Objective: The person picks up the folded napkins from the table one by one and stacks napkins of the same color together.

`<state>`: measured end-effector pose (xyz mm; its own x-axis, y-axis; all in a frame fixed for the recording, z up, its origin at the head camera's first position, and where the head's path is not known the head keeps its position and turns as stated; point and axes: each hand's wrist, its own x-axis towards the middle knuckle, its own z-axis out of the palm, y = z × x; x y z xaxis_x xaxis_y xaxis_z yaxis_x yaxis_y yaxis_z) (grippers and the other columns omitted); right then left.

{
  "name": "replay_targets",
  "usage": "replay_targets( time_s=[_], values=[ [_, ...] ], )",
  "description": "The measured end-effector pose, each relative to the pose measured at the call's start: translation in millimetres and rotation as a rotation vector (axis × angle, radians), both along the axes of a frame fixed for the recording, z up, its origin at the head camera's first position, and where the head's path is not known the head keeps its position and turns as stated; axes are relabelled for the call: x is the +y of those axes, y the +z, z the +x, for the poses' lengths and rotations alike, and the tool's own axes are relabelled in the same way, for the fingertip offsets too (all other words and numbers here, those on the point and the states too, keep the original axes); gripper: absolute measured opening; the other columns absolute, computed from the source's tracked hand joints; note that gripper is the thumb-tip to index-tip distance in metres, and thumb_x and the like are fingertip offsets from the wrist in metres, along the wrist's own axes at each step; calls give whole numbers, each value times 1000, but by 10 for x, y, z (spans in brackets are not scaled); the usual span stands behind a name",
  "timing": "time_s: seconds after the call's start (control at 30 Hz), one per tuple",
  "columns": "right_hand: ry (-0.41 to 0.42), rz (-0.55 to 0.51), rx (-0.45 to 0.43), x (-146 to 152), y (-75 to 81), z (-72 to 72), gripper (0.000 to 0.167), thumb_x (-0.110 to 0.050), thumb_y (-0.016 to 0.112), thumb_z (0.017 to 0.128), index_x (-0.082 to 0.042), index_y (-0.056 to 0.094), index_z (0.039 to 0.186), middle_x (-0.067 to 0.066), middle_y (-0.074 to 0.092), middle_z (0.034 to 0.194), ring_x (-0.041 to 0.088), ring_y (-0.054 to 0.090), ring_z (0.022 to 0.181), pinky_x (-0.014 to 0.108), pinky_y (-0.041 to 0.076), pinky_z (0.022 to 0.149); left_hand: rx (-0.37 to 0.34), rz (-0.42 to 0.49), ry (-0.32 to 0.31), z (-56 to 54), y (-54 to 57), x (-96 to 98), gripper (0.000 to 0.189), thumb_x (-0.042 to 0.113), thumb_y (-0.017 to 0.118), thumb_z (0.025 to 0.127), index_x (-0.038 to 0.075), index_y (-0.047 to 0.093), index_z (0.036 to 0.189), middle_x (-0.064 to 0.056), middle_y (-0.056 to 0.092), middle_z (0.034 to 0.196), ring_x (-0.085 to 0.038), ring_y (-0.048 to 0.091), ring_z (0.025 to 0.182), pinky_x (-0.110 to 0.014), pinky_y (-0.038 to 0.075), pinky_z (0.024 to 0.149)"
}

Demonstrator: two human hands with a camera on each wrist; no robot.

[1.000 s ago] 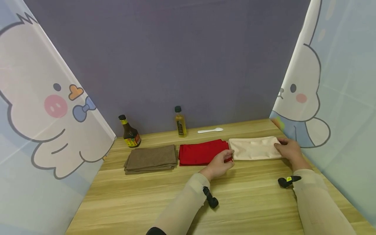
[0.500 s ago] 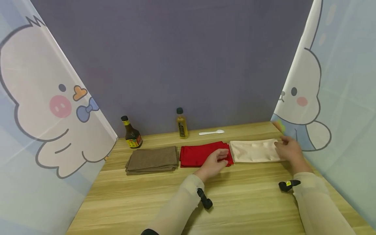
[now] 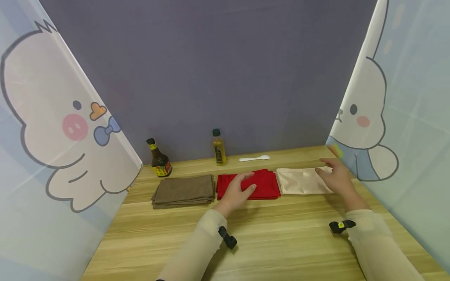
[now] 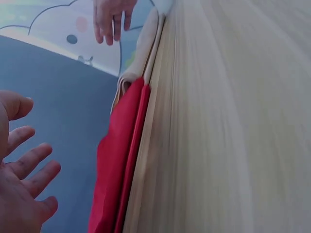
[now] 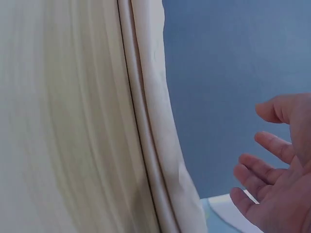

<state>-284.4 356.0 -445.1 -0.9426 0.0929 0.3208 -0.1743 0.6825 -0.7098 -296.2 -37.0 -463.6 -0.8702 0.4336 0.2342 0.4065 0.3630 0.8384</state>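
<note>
Three folded cloths lie in a row on the wooden table: a brown one (image 3: 184, 190) at left, a red one (image 3: 263, 185) in the middle and a cream one (image 3: 299, 181) at right. My left hand (image 3: 235, 195) hovers over the left part of the red cloth, thumb and fingers spread apart, holding nothing. Above the right end of the cream cloth is my right hand (image 3: 337, 179), its fingers loose and apart from the fabric in the right wrist view. That view shows the cream cloth's layered folded edge (image 5: 155, 116). In the left wrist view the red cloth (image 4: 119, 160) meets the cream one.
Behind the cloths stand a dark sauce bottle (image 3: 160, 162) with a yellow label and a small bottle of yellow oil (image 3: 219, 150). A white spoon (image 3: 254, 158) lies near the grey back wall (image 3: 211, 78). Cartoon-printed panels (image 3: 369, 117) close in both sides.
My left hand has left the seam between the red and cream cloths and moved left. My right hand has let go of the cream cloth's right end, lifting and shifting slightly left.
</note>
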Motion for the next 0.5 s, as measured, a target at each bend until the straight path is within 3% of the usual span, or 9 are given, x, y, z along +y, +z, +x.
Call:
replay_targets(
  time_s=[0.13, 0.33, 0.5],
  values=[
    [80, 72, 2, -115, 11, 6, 60, -26, 67, 104, 8, 47, 149, 39, 35, 155, 62, 31, 140, 78, 30, 106, 41, -2, 43, -5, -24, -269, 48, 39, 65, 105, 27, 54, 150, 4, 49, 154, -24, 44, 145, -58, 38, 116],
    [174, 90, -26, -257, 5, 38, 66, -29, 70, 103, 7, 44, 152, 35, 25, 163, 62, 21, 146, 79, 26, 109, 98, -45, 131, -10, -39, -605, 49, 41, 67, 104, 27, 55, 149, 5, 51, 151, -21, 43, 146, -52, 37, 118],
    [188, 95, -46, -310, -39, 45, 72, -34, 72, 102, 6, 42, 154, 34, 24, 165, 61, 22, 147, 78, 27, 109, 137, -53, 137, 18, -4, -805, 53, 46, 67, 102, 27, 55, 150, 0, 50, 153, -34, 33, 152, -59, 32, 119]
  ],
)
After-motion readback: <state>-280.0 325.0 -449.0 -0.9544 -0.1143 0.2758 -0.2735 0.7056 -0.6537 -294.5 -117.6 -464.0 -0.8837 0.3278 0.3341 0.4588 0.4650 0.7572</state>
